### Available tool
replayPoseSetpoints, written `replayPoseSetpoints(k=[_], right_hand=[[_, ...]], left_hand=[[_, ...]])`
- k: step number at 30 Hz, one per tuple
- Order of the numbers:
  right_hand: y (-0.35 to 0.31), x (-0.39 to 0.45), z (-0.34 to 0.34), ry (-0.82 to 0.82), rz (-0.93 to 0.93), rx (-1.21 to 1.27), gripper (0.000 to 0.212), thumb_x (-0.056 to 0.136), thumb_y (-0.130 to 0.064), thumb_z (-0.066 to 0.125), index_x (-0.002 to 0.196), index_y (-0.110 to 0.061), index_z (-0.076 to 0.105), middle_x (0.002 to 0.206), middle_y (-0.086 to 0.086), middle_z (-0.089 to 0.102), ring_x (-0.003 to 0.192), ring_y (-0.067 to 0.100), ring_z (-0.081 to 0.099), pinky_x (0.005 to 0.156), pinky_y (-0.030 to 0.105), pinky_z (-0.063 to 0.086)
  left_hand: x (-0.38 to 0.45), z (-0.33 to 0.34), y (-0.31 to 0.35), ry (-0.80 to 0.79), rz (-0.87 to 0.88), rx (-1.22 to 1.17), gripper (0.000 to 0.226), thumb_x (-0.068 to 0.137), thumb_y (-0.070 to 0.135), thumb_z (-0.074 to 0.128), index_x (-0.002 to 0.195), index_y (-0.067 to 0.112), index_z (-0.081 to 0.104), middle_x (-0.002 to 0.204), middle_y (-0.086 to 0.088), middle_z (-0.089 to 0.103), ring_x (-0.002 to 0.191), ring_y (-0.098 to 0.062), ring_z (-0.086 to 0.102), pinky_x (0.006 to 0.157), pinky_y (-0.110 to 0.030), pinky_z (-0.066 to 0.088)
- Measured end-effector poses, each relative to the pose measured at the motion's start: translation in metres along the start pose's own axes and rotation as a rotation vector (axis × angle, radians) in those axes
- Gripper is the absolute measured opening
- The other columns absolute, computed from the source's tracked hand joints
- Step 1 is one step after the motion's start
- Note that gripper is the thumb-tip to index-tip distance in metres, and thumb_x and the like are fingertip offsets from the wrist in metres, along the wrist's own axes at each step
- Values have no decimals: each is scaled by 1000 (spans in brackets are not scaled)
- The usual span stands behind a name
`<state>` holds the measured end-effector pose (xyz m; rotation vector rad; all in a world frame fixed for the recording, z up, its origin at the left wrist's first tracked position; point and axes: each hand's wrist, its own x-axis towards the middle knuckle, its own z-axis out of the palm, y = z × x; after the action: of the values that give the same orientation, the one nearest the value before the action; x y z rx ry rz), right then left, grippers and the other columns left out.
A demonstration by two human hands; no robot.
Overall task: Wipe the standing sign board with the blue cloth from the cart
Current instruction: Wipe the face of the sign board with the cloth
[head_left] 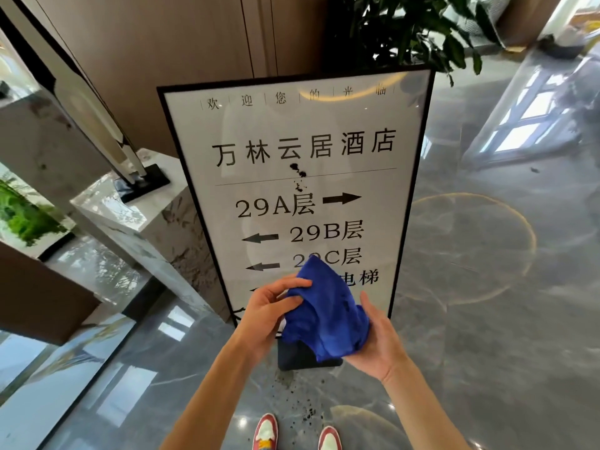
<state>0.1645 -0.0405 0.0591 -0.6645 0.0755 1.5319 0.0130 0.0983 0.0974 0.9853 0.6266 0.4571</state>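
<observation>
The standing sign board (367, 177), white with a black frame and black lettering, stands upright in front of me on a dark base (295, 358). Dark smudges (299, 177) mark its glass near the middle. A crumpled blue cloth (328, 313) hangs in front of the board's lower part, held between both hands. My left hand (269, 306) pinches its upper left edge. My right hand (376, 342) cups it from below and the right. The cloth hides part of the lower lettering.
A marble plinth (136, 219) with a black-based sculpture (143, 183) stands left of the board. A leafy plant (415, 30) rises behind it. Dark specks (305, 410) dot the glossy grey floor near my red-and-white shoes (266, 430). Open floor lies to the right.
</observation>
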Motion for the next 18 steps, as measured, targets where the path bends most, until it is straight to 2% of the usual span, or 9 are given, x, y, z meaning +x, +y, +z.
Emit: replayPoseSetpoints(k=[3,5,9,12,15,18], right_hand=[[8,8,5,-11,-72,-56,76,69,-27,93,133,-2,62,138,24,60,126,39,60,102,49,52],[7,10,13,-27,-110,-78,65,63,-21,95,121,-2,71,128,22,67,118,36,66,94,44,58],[-1,6,32,-60,-155,-102,44,77,-17,82,118,-4,72,128,21,68,119,34,66,95,44,57],[-3,3,43,-52,-160,-130,44,84,-13,72,126,0,66,135,24,62,124,36,62,100,46,54],[-3,4,52,-31,-285,-121,40,93,-17,63,129,-1,65,140,24,59,131,36,57,102,45,53],[-2,2,56,19,-418,-67,36,100,-22,53,126,-2,68,138,23,61,131,35,57,98,43,54]], left_hand=[[6,-7,8,-37,-26,-13,32,89,-10,58,99,10,80,119,-13,73,100,-27,71,75,-32,59],[10,-12,16,-52,-26,-31,28,85,-8,61,96,9,80,112,-14,74,95,-26,73,74,-31,59],[18,-19,33,-87,-17,-25,27,81,-3,61,96,10,80,112,-13,74,95,-24,73,75,-29,59],[23,-19,48,-136,-17,9,30,85,-6,58,93,10,81,109,-12,75,93,-23,73,73,-29,59],[30,-22,61,-168,-11,30,38,90,-14,52,92,11,81,107,-12,75,94,-23,72,75,-29,59],[34,-27,69,-226,15,109,42,90,-18,51,98,10,81,114,-15,74,102,-26,69,83,-32,58]])
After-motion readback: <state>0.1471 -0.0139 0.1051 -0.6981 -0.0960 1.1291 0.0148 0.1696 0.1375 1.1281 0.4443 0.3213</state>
